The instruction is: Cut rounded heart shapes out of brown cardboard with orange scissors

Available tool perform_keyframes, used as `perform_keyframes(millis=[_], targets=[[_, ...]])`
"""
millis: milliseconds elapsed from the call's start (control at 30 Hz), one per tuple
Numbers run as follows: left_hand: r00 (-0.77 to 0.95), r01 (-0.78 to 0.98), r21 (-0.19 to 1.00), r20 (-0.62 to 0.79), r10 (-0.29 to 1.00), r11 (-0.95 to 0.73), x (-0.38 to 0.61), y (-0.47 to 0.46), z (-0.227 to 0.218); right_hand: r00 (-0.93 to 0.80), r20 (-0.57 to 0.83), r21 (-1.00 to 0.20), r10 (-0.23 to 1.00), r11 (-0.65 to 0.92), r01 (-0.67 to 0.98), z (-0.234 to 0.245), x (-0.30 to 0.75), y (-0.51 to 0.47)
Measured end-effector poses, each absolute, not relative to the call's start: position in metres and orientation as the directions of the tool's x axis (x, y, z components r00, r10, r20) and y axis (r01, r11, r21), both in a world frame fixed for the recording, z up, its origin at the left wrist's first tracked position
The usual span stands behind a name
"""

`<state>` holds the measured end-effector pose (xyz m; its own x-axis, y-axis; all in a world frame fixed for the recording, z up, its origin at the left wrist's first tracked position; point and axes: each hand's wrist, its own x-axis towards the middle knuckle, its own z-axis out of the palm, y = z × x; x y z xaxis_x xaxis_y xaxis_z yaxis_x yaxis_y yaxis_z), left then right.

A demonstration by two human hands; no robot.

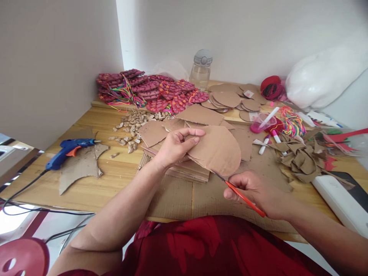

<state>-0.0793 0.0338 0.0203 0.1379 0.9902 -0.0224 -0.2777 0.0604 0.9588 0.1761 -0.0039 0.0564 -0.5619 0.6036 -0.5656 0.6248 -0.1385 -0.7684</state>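
My left hand pinches the upper left edge of a rounded cardboard piece, holding it above a stack of cardboard sheets. My right hand is closed round red-handled scissors. Their blades meet the lower edge of the cardboard piece near its bottom curve.
On the wooden table: a blue glue gun on a cardboard scrap at left, scattered seeds, red patterned pieces with bright cords, cut cardboard rounds, a water bottle, cardboard offcuts, markers, a white bag.
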Motion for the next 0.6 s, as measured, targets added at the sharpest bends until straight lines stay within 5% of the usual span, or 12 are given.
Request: perform_keyframes(millis=[300,600], targets=[[0.112,-0.248,0.968,-0.017,0.994,0.044,-0.075,0.031,0.018,-0.582,-0.574,-0.764,0.575,-0.121,0.634,0.056,0.174,-0.002],[0.069,-0.241,0.97,-0.023,0.997,0.039,-0.072,0.03,0.019,-0.609,-0.578,-0.811,0.543,-0.301,0.502,0.043,0.182,-0.005]])
